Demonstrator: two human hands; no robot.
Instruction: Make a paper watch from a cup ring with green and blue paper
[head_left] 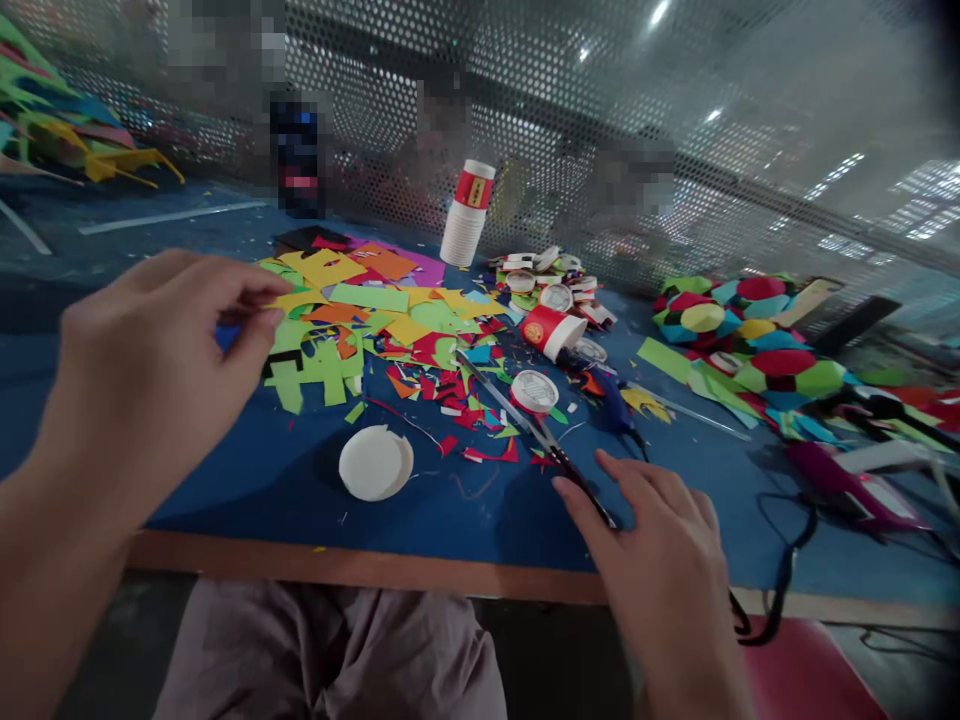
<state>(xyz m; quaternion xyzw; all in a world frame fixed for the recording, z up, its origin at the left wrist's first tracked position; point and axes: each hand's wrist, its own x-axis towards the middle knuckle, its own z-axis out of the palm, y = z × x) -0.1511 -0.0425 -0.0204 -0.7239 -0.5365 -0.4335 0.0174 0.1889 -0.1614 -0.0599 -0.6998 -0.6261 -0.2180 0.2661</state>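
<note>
My left hand (165, 345) is raised over the left side of the table, its thumb and fingertips bent close together beside the paper scraps. Whatever it may pinch is too small to make out. My right hand (656, 550) hovers by the front edge with thumb and forefinger spread. Between them lies the dark handle of a long metal cutting tool, seemingly scissors (529, 425), pointing away from me; a firm hold does not show. Close to the front edge lies a cut-off white paper cup bottom (371, 463). Another round cup bottom (535, 391) rests beside the blades.
Coloured paper scraps (405, 310) cover the middle. Behind stand stacked paper cups (465, 225), beside a pile of cut cup pieces (555, 280). A red cup (551, 330) lies tipped by a blue-handled tool (616, 403). Paper-covered shapes (787, 370) and a purple corded tool (855, 490) occupy the right.
</note>
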